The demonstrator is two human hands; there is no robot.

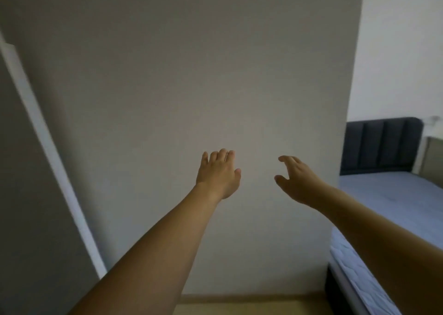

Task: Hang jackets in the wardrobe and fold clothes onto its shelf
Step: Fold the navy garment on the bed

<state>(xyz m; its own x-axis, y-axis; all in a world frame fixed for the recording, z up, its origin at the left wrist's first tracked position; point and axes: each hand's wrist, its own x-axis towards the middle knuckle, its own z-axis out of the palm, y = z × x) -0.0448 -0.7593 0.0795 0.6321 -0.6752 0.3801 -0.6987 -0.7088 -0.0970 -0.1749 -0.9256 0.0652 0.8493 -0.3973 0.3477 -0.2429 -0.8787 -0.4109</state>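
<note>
We stretch our left hand (219,174) and right hand (296,179), fingers loose and holding nothing, toward the plain grey wall panel (191,75).

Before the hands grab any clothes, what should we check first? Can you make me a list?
1. Left hand free: ok, fingers relaxed, holding nothing.
2. Right hand free: ok, fingers loosely spread, holding nothing.
3. Jackets or clothes in view: not ok, none show.
4. Wardrobe in view: cannot tell; only a plain wall and a white edge at left show.
5. Bed bare for folding: ok, the visible mattress has nothing on it.
6. Hands touching the wall: cannot tell.
</note>
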